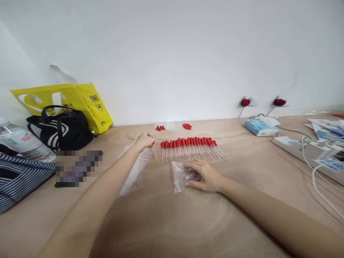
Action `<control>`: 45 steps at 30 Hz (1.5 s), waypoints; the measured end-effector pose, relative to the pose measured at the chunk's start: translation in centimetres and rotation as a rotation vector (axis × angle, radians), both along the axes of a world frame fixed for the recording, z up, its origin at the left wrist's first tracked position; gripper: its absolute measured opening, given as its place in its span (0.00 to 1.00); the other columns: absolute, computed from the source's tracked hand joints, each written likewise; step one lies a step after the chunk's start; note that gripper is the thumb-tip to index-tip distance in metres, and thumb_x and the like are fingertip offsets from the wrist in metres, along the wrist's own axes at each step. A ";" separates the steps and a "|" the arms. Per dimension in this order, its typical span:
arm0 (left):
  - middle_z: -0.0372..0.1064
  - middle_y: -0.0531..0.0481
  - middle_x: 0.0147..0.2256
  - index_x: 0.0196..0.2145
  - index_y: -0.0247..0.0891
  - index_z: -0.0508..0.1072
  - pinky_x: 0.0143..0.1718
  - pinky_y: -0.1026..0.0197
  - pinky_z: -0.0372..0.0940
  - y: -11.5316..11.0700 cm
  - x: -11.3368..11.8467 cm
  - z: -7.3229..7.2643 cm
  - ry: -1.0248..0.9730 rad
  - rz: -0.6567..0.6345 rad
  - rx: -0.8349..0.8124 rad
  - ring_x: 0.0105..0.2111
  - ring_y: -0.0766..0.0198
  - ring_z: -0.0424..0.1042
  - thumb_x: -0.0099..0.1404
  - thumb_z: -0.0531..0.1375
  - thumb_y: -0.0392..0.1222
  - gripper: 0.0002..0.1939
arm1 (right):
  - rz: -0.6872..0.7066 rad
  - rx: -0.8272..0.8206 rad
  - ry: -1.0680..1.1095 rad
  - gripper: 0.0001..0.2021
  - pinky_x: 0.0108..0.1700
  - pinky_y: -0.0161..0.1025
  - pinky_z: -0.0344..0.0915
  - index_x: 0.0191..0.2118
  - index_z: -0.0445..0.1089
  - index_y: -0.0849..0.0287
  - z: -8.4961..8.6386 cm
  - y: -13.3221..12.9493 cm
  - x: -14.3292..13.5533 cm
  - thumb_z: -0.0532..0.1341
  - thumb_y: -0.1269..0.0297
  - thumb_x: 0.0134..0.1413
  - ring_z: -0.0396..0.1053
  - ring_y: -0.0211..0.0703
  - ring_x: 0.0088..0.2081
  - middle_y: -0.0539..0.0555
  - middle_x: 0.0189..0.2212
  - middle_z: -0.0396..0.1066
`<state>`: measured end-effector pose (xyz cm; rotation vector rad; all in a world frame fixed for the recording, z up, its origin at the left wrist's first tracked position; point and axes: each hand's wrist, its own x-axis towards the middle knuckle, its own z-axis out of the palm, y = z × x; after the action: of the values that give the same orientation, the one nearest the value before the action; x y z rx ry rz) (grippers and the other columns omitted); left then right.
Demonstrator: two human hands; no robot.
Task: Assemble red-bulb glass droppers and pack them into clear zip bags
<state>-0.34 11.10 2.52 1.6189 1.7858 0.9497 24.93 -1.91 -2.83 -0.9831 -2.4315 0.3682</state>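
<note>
A yellow bag (87, 105) stands behind a black bag (73, 130), well left of the left hand (146, 141); a white power strip (286, 145) lies right of the right hand (206, 175). Just right of the left hand and beyond the right spread slender clear droppers (189, 143) with red bulbs. The right grips a crinkled plastic pouch (178, 178); the left apparently pinches a single dropper (155, 153).

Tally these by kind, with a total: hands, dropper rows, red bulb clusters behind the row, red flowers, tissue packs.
Hands: 2 (left hand, right hand)
Row of red-topped droppers: 1
Clusters of red bulbs: 2
Red flowers: 2
Tissue pack: 1
Total: 8, counting the row and each cluster as one
</note>
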 end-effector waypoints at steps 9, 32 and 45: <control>0.64 0.58 0.26 0.32 0.36 0.63 0.35 0.63 0.68 -11.4 -0.3 -1.9 -0.764 -0.021 0.075 0.26 0.72 0.69 0.45 0.63 0.36 0.16 | -0.002 -0.010 0.007 0.29 0.44 0.44 0.57 0.52 0.58 0.58 0.2 -0.1 0.1 0.58 0.48 0.45 0.62 0.46 0.43 0.57 0.43 0.67; 0.70 0.45 0.40 0.38 0.36 0.70 0.43 0.57 0.65 -15.2 3.2 -3.5 -0.119 -0.562 0.086 0.41 0.59 0.69 0.56 0.55 0.39 0.11 | 0.000 0.033 0.020 0.28 0.45 0.45 0.57 0.50 0.60 0.59 -0.2 0.1 0.0 0.58 0.48 0.45 0.62 0.47 0.44 0.58 0.43 0.67; 0.72 0.50 0.37 0.37 0.41 0.57 0.41 0.56 0.57 -14.2 2.9 -3.2 0.139 -0.715 0.099 0.38 0.60 0.69 0.59 0.53 0.39 0.08 | 0.059 0.014 -0.055 0.35 0.49 0.47 0.54 0.53 0.58 0.57 0.8 0.5 3.4 0.61 0.44 0.39 0.61 0.49 0.48 0.57 0.47 0.65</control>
<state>2.54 -3.09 -0.70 2.2002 1.0876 0.5973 28.36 -1.37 -2.03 -0.9279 -2.5135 0.3485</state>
